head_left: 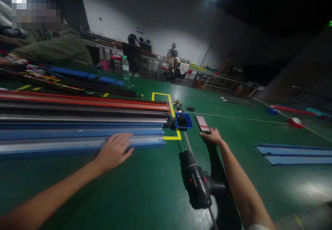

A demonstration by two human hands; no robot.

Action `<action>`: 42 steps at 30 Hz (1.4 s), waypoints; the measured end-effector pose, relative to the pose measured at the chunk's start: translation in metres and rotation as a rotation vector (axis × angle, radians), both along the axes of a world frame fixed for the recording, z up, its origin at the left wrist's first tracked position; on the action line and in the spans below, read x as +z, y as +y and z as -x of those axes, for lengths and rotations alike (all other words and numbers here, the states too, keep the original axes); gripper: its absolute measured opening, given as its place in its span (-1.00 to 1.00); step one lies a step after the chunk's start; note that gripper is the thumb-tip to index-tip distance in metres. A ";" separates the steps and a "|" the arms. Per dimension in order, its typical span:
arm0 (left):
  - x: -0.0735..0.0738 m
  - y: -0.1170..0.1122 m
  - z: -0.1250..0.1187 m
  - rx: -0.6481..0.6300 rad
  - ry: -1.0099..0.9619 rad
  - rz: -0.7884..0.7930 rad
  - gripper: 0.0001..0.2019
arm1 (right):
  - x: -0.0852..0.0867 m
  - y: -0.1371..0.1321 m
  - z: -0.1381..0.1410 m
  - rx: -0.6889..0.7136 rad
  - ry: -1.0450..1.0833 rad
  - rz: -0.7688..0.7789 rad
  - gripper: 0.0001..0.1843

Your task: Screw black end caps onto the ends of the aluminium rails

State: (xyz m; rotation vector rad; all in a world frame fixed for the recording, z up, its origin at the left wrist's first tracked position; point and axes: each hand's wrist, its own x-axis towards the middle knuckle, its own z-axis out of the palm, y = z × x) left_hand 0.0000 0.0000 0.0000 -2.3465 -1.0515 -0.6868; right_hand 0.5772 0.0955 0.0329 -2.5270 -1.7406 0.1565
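Note:
My left hand (114, 151) lies flat with its fingers spread, over the nearest blue metal profile (147, 141); whether it presses on it is hard to tell. At the near edge of a pale pink, flat rectangular item (202, 123), partly pixelated, is my right hand (213, 136). Its thumb points left, apart from the other fingers, and nothing shows in its grasp. Between my forearms a black cordless drill (195, 181) rests on its side, its long bit pointing away from me. A small blue tray (190, 122) holding dark parts sits beyond the drill.
Orange-edged and dark profiles (103, 105) lie behind the blue ones. Yellow tape (172, 138) marks the green surface (145, 188). More blue strips (298, 154) lie at right. A person in a green sleeve (62, 46) works at far left, near a bottle (126, 67).

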 end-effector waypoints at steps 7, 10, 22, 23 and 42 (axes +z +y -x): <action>0.005 -0.001 -0.004 -0.009 -0.023 0.036 -0.75 | 0.004 0.000 0.002 0.014 0.003 0.002 -0.01; 0.005 -0.001 -0.004 -0.005 -0.037 0.053 -0.77 | 0.005 0.000 0.002 0.015 0.007 0.001 -0.02; 0.007 -0.002 -0.004 0.021 -0.026 0.065 -0.77 | 0.007 0.001 0.003 0.023 0.004 0.024 -0.01; 0.007 -0.002 -0.005 0.023 -0.028 0.063 -0.77 | 0.007 0.001 0.002 0.024 0.004 0.024 -0.01; 0.008 0.000 -0.003 0.039 -0.020 0.082 -0.70 | 0.006 0.001 0.003 0.025 -0.031 -0.019 -0.07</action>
